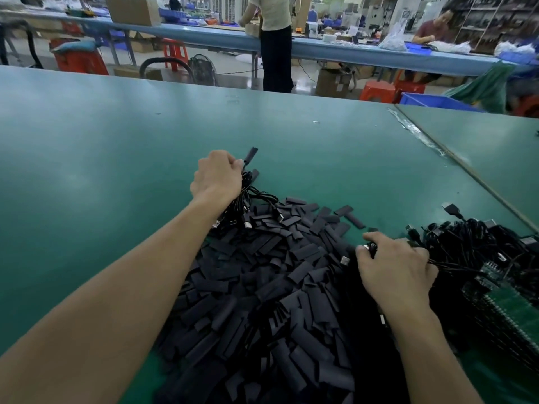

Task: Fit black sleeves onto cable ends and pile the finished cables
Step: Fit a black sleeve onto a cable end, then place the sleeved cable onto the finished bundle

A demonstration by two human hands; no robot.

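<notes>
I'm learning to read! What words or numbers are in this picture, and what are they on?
No text here can be read.
Cardboard box on the floor at the back: a pale patch, too blurred to read.
Green circuit board: tiny marks, too small to read.
Black sleeves and cables: no print shows.

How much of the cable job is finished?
Done: the left hand grips a small bunch of cables, two ends already wearing sleeves. In hand: the right hand pinches a cable beside the tangle. Left: probably lots, judging by the big heap of loose sleeves.
</notes>
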